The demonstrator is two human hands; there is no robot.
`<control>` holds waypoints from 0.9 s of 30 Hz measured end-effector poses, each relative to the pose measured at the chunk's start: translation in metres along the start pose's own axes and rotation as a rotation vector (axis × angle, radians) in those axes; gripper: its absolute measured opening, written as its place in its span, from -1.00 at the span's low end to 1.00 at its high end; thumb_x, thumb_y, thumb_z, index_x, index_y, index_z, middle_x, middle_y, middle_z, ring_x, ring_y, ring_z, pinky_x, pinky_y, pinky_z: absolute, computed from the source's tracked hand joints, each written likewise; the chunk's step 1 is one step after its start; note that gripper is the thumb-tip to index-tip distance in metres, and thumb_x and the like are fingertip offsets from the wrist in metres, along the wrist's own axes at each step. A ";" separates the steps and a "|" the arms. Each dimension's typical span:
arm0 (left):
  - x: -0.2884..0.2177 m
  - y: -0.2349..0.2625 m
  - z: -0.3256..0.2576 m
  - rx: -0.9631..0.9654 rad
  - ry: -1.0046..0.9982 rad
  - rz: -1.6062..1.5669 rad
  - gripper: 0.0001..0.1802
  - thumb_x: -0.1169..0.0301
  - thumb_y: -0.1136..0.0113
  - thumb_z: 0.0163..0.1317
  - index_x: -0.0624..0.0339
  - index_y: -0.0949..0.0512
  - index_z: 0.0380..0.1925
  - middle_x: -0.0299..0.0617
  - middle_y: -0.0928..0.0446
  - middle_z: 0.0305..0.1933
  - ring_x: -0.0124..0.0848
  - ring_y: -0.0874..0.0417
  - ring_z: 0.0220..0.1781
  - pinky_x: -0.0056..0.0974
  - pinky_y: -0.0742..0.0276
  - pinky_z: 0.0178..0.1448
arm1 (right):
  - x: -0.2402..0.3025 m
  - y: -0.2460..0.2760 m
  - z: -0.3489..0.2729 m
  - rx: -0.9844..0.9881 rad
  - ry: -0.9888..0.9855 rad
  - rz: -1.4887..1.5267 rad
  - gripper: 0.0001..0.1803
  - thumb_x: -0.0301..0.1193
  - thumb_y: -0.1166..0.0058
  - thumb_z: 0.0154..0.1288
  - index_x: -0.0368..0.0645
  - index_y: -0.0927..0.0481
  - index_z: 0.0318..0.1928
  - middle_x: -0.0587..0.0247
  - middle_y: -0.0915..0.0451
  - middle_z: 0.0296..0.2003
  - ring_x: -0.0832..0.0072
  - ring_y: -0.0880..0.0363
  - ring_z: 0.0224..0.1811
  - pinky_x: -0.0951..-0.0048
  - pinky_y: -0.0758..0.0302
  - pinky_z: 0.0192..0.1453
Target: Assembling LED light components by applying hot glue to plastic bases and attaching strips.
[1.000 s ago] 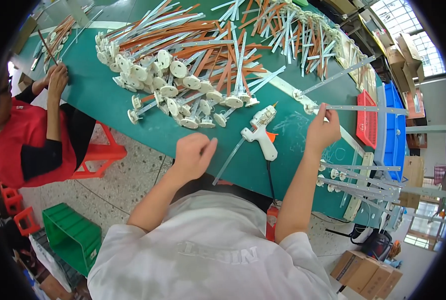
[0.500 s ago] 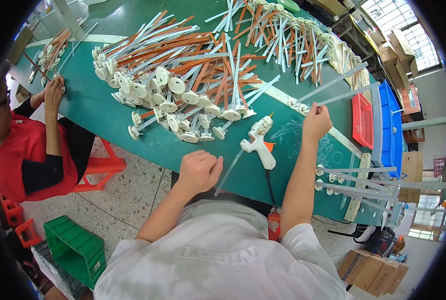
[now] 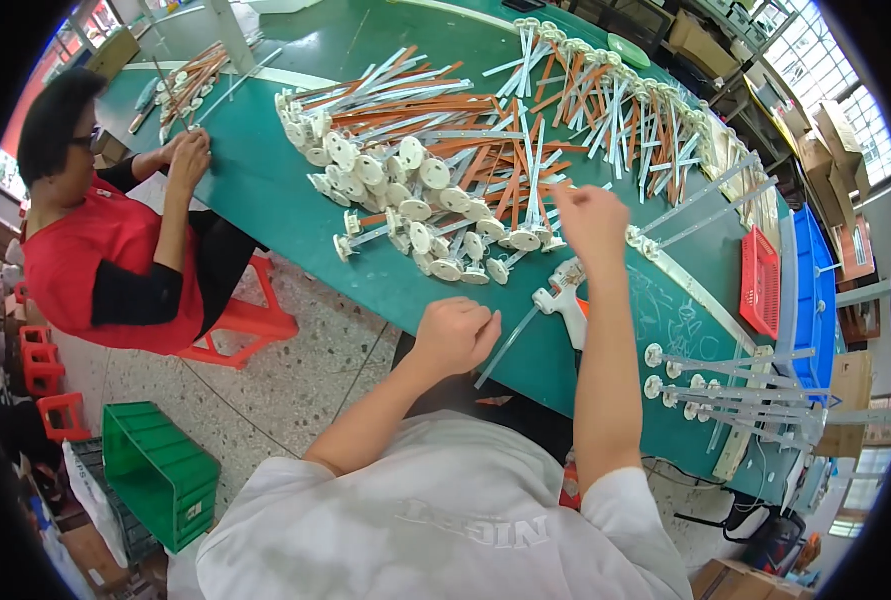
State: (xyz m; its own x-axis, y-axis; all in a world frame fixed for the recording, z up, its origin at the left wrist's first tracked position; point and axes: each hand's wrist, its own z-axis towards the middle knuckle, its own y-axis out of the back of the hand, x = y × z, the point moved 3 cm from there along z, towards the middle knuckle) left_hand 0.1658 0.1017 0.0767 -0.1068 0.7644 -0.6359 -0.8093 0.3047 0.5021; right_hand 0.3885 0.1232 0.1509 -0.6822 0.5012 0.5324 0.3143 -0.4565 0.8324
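My left hand (image 3: 458, 335) is closed in a loose fist at the near table edge, with nothing showing in it. Farther right, my right hand (image 3: 594, 222) hovers over the right side of a heap of LED strips (image 3: 436, 133) with round white discs (image 3: 421, 238) on their ends. Its fingers point left toward the strips; blur hides whether they grip anything. Beneath my right wrist lies a white glue gun (image 3: 570, 305) with a clear glue stick (image 3: 511, 345) in its back, partly covered by my forearm. Two strips with discs (image 3: 642, 242) lie right of my hand.
Several strips with discs (image 3: 706, 385) extend over the right table end. More strips (image 3: 606, 110) line the far side. A red basket (image 3: 761, 282) and blue tray (image 3: 816, 290) stand right. At left, a person in red (image 3: 116, 260) works with both hands. A green crate (image 3: 161, 475) stands on the floor.
My right hand has left the strips laid at the right and moved left to the heap, now above the glue gun. My left hand stays closed at the table edge. The view has shifted.
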 end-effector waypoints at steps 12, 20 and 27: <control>-0.015 0.006 -0.007 -0.052 0.110 0.000 -0.86 0.50 -0.34 0.00 0.27 -0.54 -0.51 -0.10 -0.56 -0.49 -0.24 -0.62 -0.45 -0.22 -0.50 -0.38 | -0.015 0.006 -0.032 -0.066 -0.058 0.200 -0.63 -0.19 -0.41 -0.04 -0.28 -0.65 -0.46 0.17 -0.65 -0.55 0.45 -0.60 -0.56 0.45 -0.54 -0.39; -0.054 -0.008 0.005 -0.050 0.430 -1.062 -0.37 0.70 -0.38 -0.02 0.47 -0.41 0.12 0.06 -0.55 0.03 -0.30 -0.64 0.01 -0.24 -0.63 0.10 | 0.014 0.060 -0.130 -0.194 -0.209 1.030 -0.77 -0.46 -0.34 0.15 -0.29 -0.53 -0.46 0.30 -0.57 -0.61 0.70 -0.43 -0.67 0.67 -0.35 -0.57; -0.066 -0.006 0.001 -0.055 0.475 -0.995 -0.40 0.71 -0.35 0.01 0.51 -0.41 0.12 0.08 -0.55 0.03 -0.31 -0.62 0.04 -0.21 -0.60 0.13 | -0.002 0.052 -0.131 -0.134 -0.183 1.146 -0.84 -0.52 -0.28 0.18 -0.35 -0.55 -0.34 0.24 -0.61 -0.50 0.68 -0.48 -0.58 0.67 -0.39 -0.52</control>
State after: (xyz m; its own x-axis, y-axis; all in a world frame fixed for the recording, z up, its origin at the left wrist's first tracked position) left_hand 0.1783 0.0505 0.1163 0.4054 -0.1083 -0.9077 -0.6800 0.6279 -0.3786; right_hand 0.3200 0.0018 0.1726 0.0647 -0.1613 0.9848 0.6045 -0.7788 -0.1673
